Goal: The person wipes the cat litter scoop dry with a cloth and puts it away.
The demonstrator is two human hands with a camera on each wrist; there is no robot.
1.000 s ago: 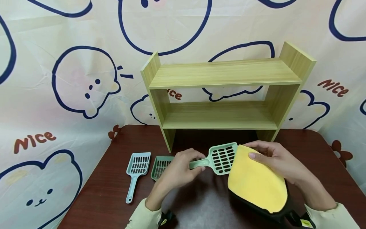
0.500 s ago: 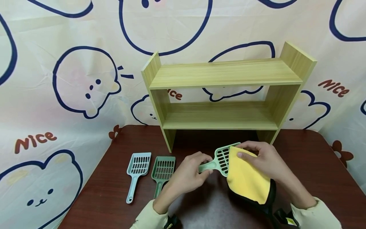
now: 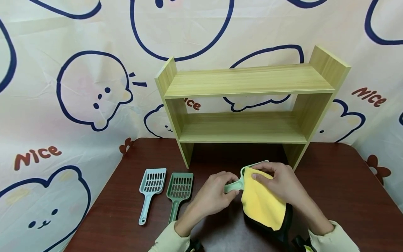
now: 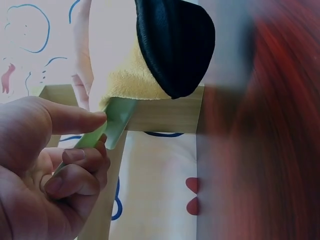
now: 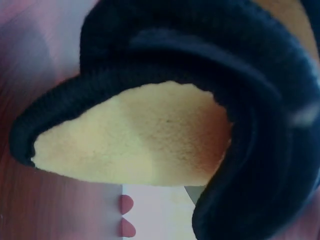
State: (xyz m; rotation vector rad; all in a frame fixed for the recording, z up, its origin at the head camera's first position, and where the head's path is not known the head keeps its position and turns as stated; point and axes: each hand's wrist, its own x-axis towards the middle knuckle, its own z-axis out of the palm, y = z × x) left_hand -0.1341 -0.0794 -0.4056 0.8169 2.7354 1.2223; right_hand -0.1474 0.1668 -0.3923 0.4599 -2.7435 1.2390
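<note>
My left hand (image 3: 217, 194) grips the handle of a light green slotted litter scoop (image 3: 237, 185), held up over the table. In the left wrist view the thumb and curled fingers pinch that handle (image 4: 90, 139). My right hand (image 3: 280, 182) holds a cloth (image 3: 263, 204), yellow on one face and black on the other, over the scoop's head. The cloth hides most of the slots; only the scoop's upper edge shows. Its free end hangs down with the black side underneath. In the right wrist view the curled cloth (image 5: 145, 135) fills the picture and hides the right hand.
A pale blue litter scoop (image 3: 153, 182) and a darker green one (image 3: 180, 187) lie side by side on the dark red-brown table (image 3: 119, 196), left of my hands. A light wooden two-tier shelf (image 3: 248, 82) stands behind. Patterned fabric (image 3: 94, 147) hangs around the table.
The cloth and right hand have moved left, covering more of the scoop's head. My left hand has moved right with the scoop, now turned more edge-on, uncovering the darker green scoop.
</note>
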